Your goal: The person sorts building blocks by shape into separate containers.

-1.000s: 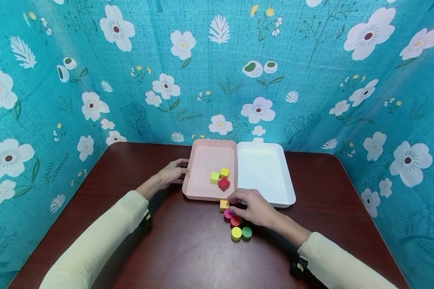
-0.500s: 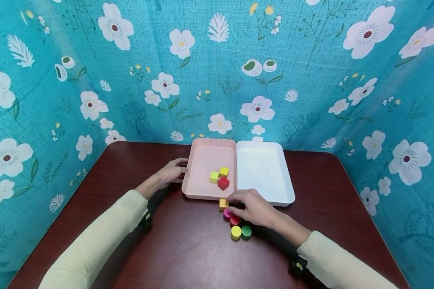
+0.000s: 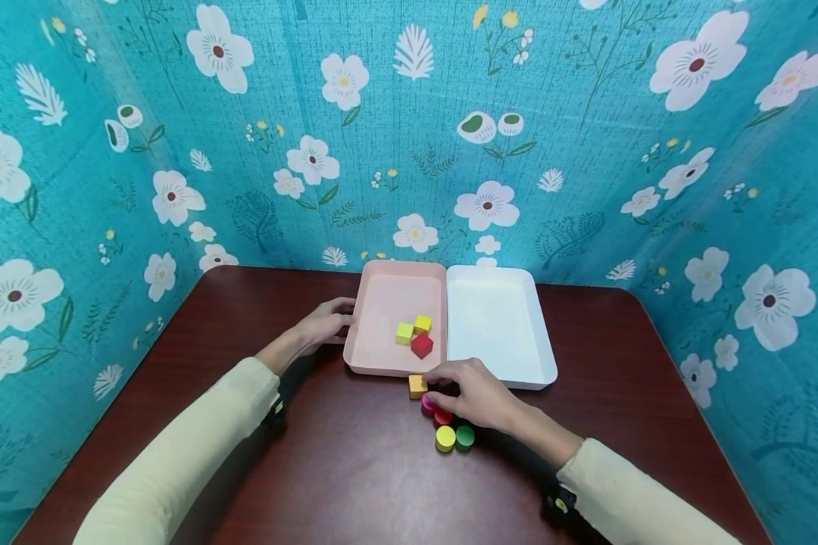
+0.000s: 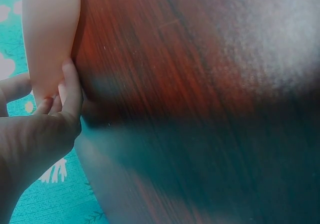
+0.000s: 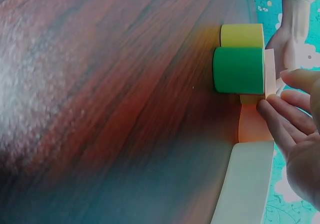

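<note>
My left hand (image 3: 325, 324) rests against the outer left wall of the pink tray (image 3: 390, 284). In the left wrist view its fingertips (image 4: 71, 76) touch that wall. In the tray lie two yellow cubes (image 3: 404, 334) and a red cube (image 3: 421, 346). Just in front of the trays, my right hand (image 3: 479, 393) reaches its forefinger to the right edge of an orange cube (image 3: 417, 387). The thumb is over a magenta cylinder (image 3: 427, 404) and partly covers it. A red cylinder (image 3: 443, 416) sits under the hand, partly hidden.
A white tray (image 3: 497, 318) stands right beside the pink one. Nearer to me, a yellow cylinder (image 3: 445, 439) and a green cylinder (image 3: 464, 439) stand side by side on the dark wooden table (image 3: 354, 469). Blue floral cloth (image 3: 409, 151) encloses the table's back and sides.
The orange cube has shifted slightly left, with my right fingertips moving along at its edge. My left hand stays at the pink tray; the trays and the other blocks have not moved.
</note>
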The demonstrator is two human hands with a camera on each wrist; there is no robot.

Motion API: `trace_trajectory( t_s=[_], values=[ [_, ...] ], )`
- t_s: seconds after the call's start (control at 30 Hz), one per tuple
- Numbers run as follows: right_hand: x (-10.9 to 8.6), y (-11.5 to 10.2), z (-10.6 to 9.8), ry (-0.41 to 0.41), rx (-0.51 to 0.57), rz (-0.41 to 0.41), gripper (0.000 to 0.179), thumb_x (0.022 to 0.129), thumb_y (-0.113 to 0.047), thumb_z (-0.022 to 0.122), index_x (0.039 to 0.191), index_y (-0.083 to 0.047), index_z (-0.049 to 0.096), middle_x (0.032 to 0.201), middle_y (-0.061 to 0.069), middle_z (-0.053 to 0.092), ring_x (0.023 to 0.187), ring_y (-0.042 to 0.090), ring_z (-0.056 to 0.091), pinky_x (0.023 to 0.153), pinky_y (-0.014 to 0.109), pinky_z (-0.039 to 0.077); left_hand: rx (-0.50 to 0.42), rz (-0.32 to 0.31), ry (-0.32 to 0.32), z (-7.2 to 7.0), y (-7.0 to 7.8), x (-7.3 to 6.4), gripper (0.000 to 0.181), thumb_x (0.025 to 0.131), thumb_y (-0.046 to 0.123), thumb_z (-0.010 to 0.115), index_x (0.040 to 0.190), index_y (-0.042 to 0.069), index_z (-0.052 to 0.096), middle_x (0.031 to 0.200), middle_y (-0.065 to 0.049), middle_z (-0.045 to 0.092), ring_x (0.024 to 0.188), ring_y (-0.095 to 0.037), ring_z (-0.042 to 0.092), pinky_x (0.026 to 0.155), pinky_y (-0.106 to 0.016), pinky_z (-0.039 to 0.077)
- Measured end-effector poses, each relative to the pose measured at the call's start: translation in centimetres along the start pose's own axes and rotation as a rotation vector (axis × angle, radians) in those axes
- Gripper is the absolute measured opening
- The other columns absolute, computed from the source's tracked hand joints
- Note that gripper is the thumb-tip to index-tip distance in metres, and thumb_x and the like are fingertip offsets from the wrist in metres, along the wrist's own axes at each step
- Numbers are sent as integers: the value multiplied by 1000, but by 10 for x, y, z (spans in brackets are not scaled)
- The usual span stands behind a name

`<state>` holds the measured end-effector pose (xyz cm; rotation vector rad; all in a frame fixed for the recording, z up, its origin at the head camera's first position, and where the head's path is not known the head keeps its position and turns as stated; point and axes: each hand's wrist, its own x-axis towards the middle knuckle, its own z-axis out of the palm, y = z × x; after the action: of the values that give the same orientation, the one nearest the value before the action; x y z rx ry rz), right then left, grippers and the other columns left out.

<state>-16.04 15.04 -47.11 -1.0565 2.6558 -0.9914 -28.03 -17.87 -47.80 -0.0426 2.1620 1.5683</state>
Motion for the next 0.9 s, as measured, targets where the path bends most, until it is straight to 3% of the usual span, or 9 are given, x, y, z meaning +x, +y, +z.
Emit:
trace_trajectory(
  t_s=[0.6,0.9],
  values=[
    [6,-9,2,-52,-58,-24,35,97,-18,79,130,-6,75,117,3,77,95,15,70,90,33,61,4,4,-6,1,3,-1,54,110,14,49,163,9,37,156,-17,46,134,-33,56,108,-54,52],
    [8,-9,3,-73,-51,-59,27,98,-17,78,123,-8,78,117,1,78,101,17,73,92,33,61,5,-7,4,1,2,-2,54,110,13,49,162,10,37,155,-17,47,133,-33,56,108,-54,51]
  ],
)
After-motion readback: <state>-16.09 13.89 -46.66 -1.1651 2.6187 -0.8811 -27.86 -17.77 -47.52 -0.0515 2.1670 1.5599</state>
